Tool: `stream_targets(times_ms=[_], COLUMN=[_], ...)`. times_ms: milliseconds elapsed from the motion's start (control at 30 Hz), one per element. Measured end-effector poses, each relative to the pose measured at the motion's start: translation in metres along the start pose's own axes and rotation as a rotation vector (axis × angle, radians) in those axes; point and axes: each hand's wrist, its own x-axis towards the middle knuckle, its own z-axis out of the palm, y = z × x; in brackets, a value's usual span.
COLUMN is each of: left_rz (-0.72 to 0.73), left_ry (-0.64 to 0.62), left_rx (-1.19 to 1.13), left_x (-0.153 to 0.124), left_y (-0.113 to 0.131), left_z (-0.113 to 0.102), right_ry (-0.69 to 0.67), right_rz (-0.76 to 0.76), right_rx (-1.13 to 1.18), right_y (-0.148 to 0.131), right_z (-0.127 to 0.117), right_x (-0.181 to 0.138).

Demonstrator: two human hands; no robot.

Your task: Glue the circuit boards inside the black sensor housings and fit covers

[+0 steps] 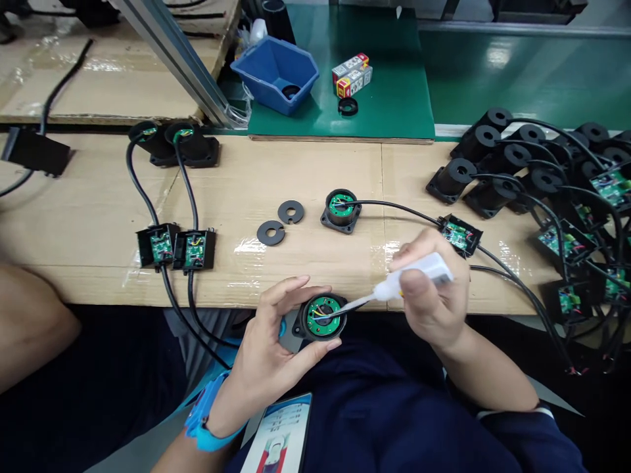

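Left hand (279, 345) and right hand (434, 299): both bare. Wristband (207, 414), one: bright blue, broad, watch-like, left wrist. Top (394, 401), one: dark navy; short right sleeve (532, 437), narrow pale edging (493, 414).

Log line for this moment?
left hand holds black housing | right hand holds white bottle, nozzle at green board | nearby: two slotted discs

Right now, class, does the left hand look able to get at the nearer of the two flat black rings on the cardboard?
Probably not directly: the left hand is holding the round black housing. Otherwise the way to the ring looks free, with only cardboard between.
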Motion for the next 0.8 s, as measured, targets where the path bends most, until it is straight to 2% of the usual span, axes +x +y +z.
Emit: stream_targets(times_ms=[133, 300, 600, 800], left_rz=[-0.018, -0.032, -0.057, -0.106], left_ry=[-0.024, -0.029, -0.046, -0.053], left_rx=[-0.021, -0.044, -0.071, -0.128], left_x=[0.000, 0.000, 0.003, 0.003], left_y=[-0.002, -0.003, 0.001, 0.003], left_z=[0.002, 0.002, 0.003, 0.004], right_ry=[-0.114, -0.203, -0.234, -0.193], right_rz=[0.082, 0.094, 0.062, 0.056], right_rx=[0.009, 0.056, -0.009, -0.029], right_y=[-0.003, -0.006, -0.006, -0.003], right_z=[0.014, 0.018, 0.017, 0.015], right_x=[0.012, 0.015, 0.017, 0.018])
